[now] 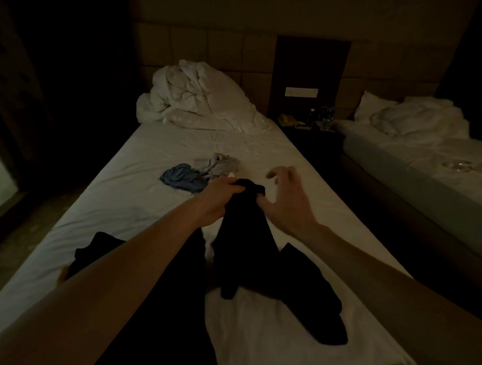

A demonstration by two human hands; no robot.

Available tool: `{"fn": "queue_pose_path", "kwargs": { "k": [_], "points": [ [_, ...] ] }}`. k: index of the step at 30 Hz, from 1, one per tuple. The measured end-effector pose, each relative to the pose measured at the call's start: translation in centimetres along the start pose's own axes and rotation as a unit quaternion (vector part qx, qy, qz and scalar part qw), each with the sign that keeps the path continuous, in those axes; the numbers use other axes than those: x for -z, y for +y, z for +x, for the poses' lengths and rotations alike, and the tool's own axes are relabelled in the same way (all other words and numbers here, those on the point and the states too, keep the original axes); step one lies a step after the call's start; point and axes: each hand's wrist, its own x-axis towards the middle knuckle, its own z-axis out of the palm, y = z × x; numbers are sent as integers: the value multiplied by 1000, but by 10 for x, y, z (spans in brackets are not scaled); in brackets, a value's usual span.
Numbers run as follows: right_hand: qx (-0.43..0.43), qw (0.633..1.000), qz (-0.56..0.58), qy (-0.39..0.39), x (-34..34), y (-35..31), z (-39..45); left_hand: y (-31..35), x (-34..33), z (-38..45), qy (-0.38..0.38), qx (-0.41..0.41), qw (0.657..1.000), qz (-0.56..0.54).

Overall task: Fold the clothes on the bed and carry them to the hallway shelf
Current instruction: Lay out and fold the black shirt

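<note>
While the room is dim, counts below cover only what shows.

Left hand: the left hand [217, 199] is clenched around the top edge of one black cloth garment [246, 237], lifting it off the sheet.

Right hand: the right hand [285, 200] is spread, fingers [275, 174] curled and apart, just beside the garment's upper right corner (contact cannot be told).

Held garment: its lower part trails down onto the white-sheeted bed [141, 195], near the foot end.

Other dark clothes: at least one more black piece [159, 302] lies flat under the left forearm (where one piece ends is too dark to tell).

Small clothes: two crumpled items mid-bed, one blue cloth bundle [184, 177] and one grey cloth bundle [218, 165], touching each other.

Bedding: one rumpled white duvet heap [193, 96] at the head end.

Beds: two, the second white bed [416, 144] to the right, well apart.
</note>
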Motion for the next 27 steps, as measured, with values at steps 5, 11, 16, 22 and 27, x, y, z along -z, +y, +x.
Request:
{"fn": "queue_pose_path", "kwargs": {
  "k": [5, 11, 16, 22, 27],
  "points": [
    [6, 996, 50, -76, -49, -7, -16, 0, -10, 3, 47, -4, 991, -123],
    [-67, 981, 79, -162, -53, 10, 6, -1, 4, 15, 187, -98, 973, 97],
    [-87, 950, 164, -250, -35, 29, 8, -28, 21, 15, 103, -97, 981, 134],
    [-76, 962, 138, -223, -8, 63, 12, -55, 41, 14, 77, -132, 924, 351],
    [-104, 982, 82, -133, -11, 78, 9, -68, 56, 16, 100, -141, 915, 364]
  ]
}}
